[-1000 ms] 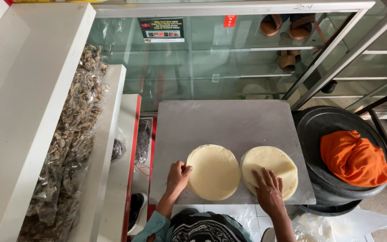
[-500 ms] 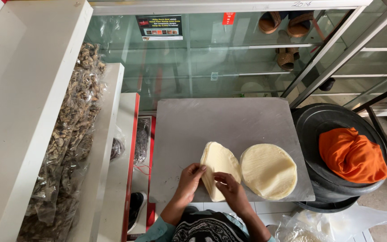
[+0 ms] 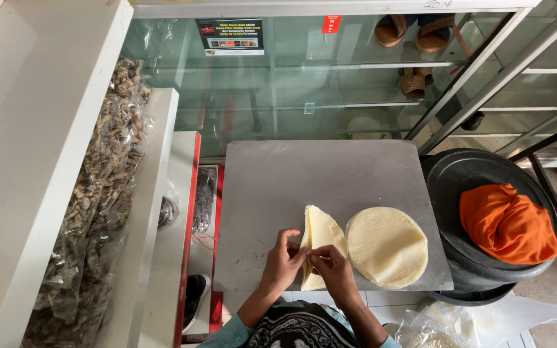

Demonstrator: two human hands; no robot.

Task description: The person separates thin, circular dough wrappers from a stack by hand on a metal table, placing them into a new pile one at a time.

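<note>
The person stands at a grey metal surface point(image 3: 291, 187) and works at its near edge. Both hands meet over a pale yellow sheet of dough point(image 3: 322, 240) that is folded over on itself into a rough wedge, its pointed end toward the far side. The left hand point(image 3: 283, 263) pinches the left edge of the folded sheet, fingers bent and narrow, and the right hand point(image 3: 334, 269) grips the same edge just beside it, so the fingertips of the two hands almost touch. Right next to the folded piece, touching or slightly overlapping it, lies a round flat disc of dough point(image 3: 388, 246) of the same colour, spread out near the front right corner of the surface. To the right of the surface sits a black round tub point(image 3: 459, 187) with a crumpled orange cloth point(image 3: 505, 224) resting on top. On the left, a white shelf point(image 3: 156, 212) runs alongside, and clear bags of dried brown stuff point(image 3: 101, 193) are stacked against it. Behind the surface is a glass display case point(image 3: 304, 84), and a pair of brown sandals point(image 3: 414, 32) shows through it.
</note>
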